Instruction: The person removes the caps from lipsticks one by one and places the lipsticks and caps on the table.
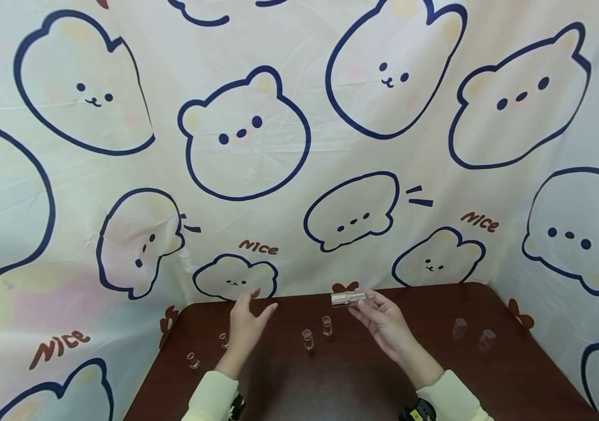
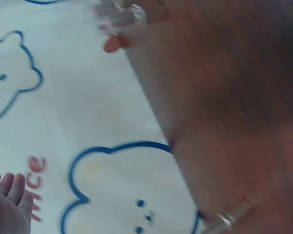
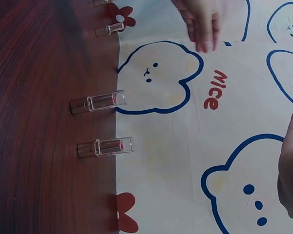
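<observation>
My right hand (image 1: 385, 327) pinches a shiny lipstick tube (image 1: 348, 299) with clear and silvery parts, held sideways above the back of the table. In the right wrist view only part of this hand (image 3: 290, 170) shows, at the right edge. My left hand (image 1: 246, 324) is raised over the left side, its fingers and thumb spread apart and nothing between them. Between the hands stand two clear-capped lipstick tubes (image 1: 307, 340) (image 3: 107, 100), upright, with reddish tips inside.
Two short clear pieces with reddish tops (image 1: 193, 360) stand at the table's left. At the right are two clear caps (image 1: 459, 328). The dark brown table (image 1: 341, 386) meets a printed cloth (image 1: 278, 222) behind and at both sides.
</observation>
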{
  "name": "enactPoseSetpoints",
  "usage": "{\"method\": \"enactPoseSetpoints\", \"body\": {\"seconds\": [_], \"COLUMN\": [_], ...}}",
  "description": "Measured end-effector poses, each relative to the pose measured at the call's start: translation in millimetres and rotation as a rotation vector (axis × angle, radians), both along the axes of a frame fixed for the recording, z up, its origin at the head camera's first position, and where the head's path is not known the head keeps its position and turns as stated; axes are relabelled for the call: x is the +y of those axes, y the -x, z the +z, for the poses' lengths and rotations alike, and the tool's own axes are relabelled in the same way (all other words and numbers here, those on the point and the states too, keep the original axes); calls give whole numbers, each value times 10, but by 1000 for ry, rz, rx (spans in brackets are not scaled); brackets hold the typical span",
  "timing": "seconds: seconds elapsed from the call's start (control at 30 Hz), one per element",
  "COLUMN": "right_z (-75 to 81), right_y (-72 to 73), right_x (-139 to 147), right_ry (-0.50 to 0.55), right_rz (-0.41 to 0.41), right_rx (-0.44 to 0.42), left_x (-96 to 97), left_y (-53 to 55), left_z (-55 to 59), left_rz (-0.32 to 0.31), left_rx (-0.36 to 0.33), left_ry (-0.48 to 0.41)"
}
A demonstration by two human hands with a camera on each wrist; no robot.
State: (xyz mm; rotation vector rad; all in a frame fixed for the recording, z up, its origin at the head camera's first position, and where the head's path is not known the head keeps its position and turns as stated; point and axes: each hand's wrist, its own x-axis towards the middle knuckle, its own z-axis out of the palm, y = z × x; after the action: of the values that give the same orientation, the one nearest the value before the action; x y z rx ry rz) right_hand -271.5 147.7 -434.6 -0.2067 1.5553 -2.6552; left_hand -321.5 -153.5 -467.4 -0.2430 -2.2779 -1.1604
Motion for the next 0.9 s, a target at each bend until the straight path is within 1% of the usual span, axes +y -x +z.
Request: {"method": "enactPoseSetpoints", "body": {"seconds": [0.2, 0.43, 0.5, 0.63, 0.9], "right_z": [-16, -7, -2, 2, 10], "right_y": [-2, 3, 2, -1, -12], "right_x": [-3, -17, -24, -42, -74], "right_ry": [3, 14, 19, 21, 22], "right_rz": [11, 13, 16, 16, 15], "right_rx": [15, 23, 19, 11, 12], "left_x": [193, 369, 415, 508, 671], "left_y": [-110, -186, -217, -278, -345], "left_z": [168, 271, 302, 357, 444], "left_rz": [-112, -214, -255, -329, -458], "left_rx": [32, 100, 96, 62, 5], "left_ry": [-34, -24, -28, -40, -93]}}
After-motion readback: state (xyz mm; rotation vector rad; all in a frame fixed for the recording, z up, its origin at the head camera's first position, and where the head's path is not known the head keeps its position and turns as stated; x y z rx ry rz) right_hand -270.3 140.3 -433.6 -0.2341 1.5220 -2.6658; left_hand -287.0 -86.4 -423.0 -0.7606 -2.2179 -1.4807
